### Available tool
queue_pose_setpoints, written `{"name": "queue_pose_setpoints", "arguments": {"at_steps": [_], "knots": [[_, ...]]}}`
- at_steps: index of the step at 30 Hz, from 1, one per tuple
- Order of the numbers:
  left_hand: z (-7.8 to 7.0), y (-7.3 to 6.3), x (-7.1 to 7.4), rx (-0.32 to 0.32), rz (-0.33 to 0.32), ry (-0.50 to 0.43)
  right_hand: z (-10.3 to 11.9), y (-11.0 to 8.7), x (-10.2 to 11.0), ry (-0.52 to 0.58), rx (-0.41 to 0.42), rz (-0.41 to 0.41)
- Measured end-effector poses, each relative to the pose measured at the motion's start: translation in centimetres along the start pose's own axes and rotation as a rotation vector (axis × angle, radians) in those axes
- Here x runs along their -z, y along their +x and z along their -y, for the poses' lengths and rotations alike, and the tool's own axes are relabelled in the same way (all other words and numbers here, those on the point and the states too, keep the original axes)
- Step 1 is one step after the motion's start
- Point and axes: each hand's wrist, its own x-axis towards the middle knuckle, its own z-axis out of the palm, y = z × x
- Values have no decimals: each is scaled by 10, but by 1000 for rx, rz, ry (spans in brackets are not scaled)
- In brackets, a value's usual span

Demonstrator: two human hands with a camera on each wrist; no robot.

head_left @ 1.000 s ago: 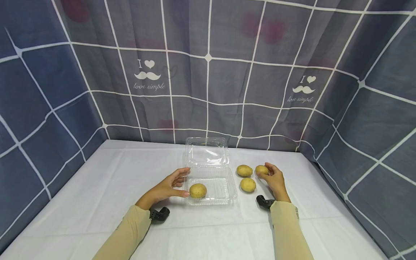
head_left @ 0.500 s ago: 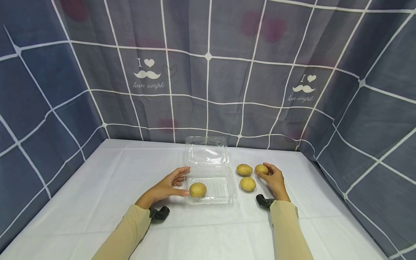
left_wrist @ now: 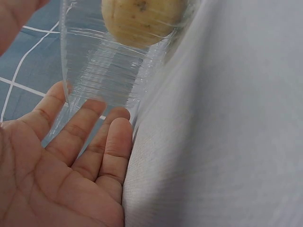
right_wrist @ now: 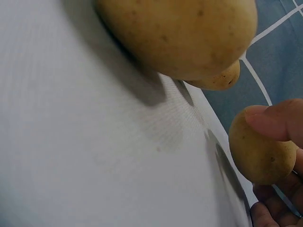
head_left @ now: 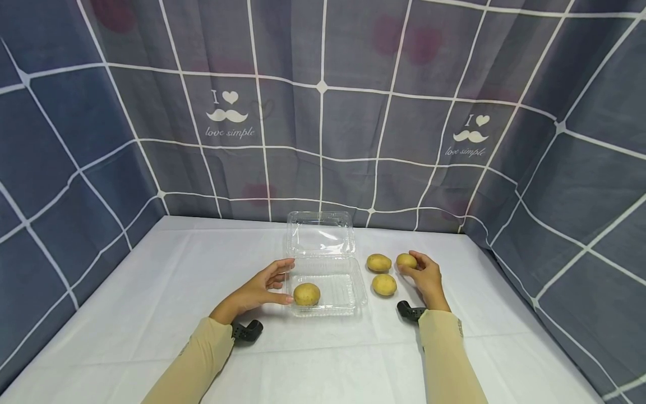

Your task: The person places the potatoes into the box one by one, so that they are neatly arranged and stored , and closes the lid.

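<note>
A clear plastic clamshell box [head_left: 328, 286] sits on the table with its lid [head_left: 321, 234] raised at the back. One potato [head_left: 307, 294] lies inside, near the front left corner. At the box's left side, my left hand [head_left: 257, 290] has its fingers extended; in the left wrist view the fingertips [left_wrist: 90, 106] meet the clear wall. My right hand [head_left: 426, 279] holds a small potato [head_left: 406, 260] between thumb and fingers, right of the box. In the right wrist view the thumb lies on top of that potato [right_wrist: 260, 151], its shadow close below.
Two more potatoes rest between the box and my right hand, one farther back [head_left: 378, 262] and one nearer [head_left: 384, 284]. A white cloth covers the table [head_left: 323, 359]. Grey checked curtains [head_left: 292, 112] stand behind and at both sides.
</note>
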Motion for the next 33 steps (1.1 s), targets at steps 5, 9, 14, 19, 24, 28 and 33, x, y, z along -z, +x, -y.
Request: {"name": "queue_pose_setpoints", "arguments": {"at_steps": [5,9,14,19,24,28,33], "knots": [[0,0,0,3,-1,3,4,-1,-1,-9,10,-17],[0,0,0,7,-2,5,7,-1,-1,2,23,-24],[-1,0,-1,2,-5,7,14,-3,-2,-5,63,-20],[-1,0,-1,3,-6,7,20,-2,-2,-45,101,10],[0,1,-1,5,-4,10,27,-2,-1,-62,110,33],[0,1,-1,3,-8,9,34,-5,-2,-69,115,56],[-1,1,-1,6,-9,6,40,-9,-4,-102,152,118]]}}
